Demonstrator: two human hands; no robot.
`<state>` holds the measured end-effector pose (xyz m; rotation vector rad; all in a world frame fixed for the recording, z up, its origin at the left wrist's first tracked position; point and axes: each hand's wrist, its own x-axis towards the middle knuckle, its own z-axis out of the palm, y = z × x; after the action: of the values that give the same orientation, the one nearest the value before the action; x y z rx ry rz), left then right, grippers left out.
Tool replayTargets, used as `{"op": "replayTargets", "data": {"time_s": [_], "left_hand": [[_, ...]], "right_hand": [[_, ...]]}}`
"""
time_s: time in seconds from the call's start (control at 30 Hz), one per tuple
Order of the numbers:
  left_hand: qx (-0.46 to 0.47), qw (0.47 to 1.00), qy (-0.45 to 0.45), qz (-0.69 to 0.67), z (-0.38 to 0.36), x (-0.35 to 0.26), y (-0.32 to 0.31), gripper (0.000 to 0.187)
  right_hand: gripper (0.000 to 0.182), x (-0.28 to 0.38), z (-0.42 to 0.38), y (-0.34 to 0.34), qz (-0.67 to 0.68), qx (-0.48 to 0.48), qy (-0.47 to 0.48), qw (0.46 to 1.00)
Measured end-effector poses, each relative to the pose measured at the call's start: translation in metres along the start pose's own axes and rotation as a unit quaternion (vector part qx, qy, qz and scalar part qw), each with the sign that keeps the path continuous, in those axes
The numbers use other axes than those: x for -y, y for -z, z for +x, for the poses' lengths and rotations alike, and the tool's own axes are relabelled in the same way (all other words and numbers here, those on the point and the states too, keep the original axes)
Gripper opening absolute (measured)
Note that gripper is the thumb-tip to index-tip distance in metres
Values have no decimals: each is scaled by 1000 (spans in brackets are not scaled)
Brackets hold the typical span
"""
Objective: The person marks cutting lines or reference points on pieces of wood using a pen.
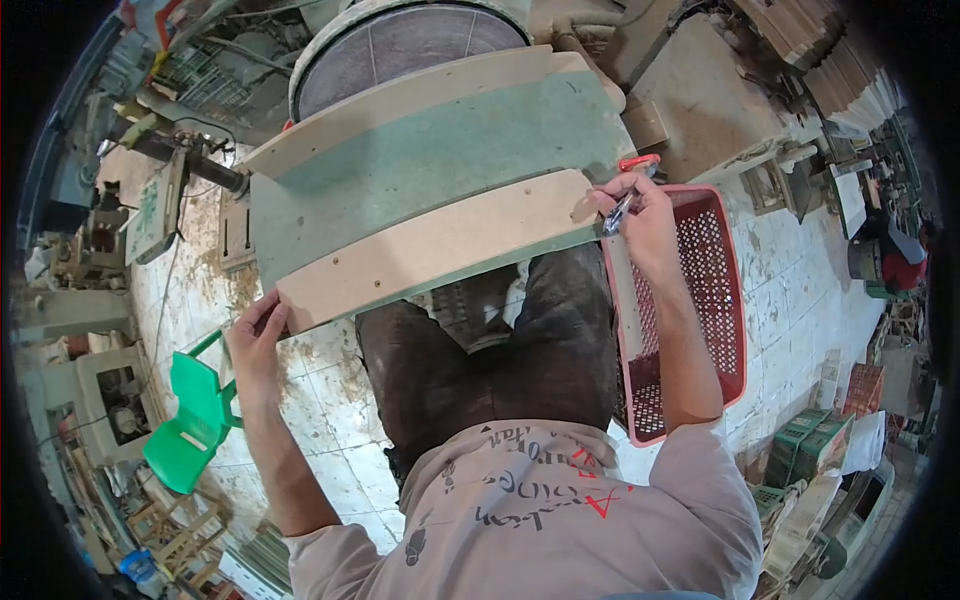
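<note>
A long tan wooden strip [440, 240] with several screw heads lies along the near edge of a green-topped board [450, 150]. My left hand [256, 330] is closed at the strip's left end, thumb and fingers pinching its corner. At the other end, my right hand [648, 215] has its fingers curled round a small shiny metal tool [617, 214], its kind mostly hidden by the hand. Just beyond those fingers, a red handle [640, 162] sticks out at the board's right edge. A second tan strip [400, 105] runs along the board's far side.
Below my right forearm stands a red perforated basket [735, 300]. A green plastic chair [195, 415] is on the tiled floor to the left. Behind the board is a large round disc [410, 45] with a pale rim. Stacked wood pieces [800, 30] are at upper right.
</note>
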<state>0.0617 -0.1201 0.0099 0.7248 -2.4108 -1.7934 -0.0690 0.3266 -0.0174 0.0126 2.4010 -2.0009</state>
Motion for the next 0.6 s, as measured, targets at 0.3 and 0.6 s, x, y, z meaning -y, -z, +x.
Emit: {"op": "replayTargets", "data": {"time_s": [0.3, 0.6], "left_hand": [[4, 999, 10, -34, -2, -1, -2, 33], [3, 1000, -11, -6, -1, 2, -2, 35]], "right_hand": [[18, 3, -2, -3, -32, -6, 4, 999], [16, -5, 0, 0, -44, -1, 50, 998]]}}
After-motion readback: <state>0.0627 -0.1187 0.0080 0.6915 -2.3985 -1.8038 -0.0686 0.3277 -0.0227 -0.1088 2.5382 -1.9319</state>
